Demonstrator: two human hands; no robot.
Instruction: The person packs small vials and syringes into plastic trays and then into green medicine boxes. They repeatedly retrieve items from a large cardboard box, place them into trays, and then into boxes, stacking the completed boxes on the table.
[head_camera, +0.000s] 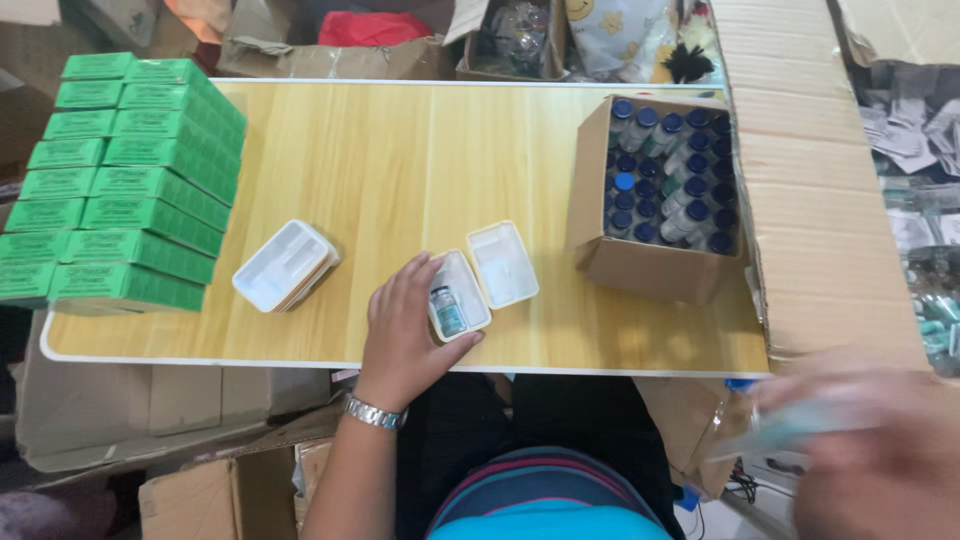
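A small glass vial (447, 309) lies flat in an open white plastic case (482, 277) on the table.

A desk (400, 150) fills the middle of the view, with the person seated at its near edge. Along the desk's left end sits a stack of boxes (120, 180) in two columns. Near the middle, towards the near edge, lies a pile of trays (285, 265). To its right an open case (485, 277) lies flat, with a vial (447, 310) lying in its left half. The left hand (405, 330) rests on the desk, touching the case's left side. On the right stands a carton (640, 200) filled with upright vials, against a large cardboard sheet (810, 200). The right hand (870, 450), blurred, is off the desk at the near right.
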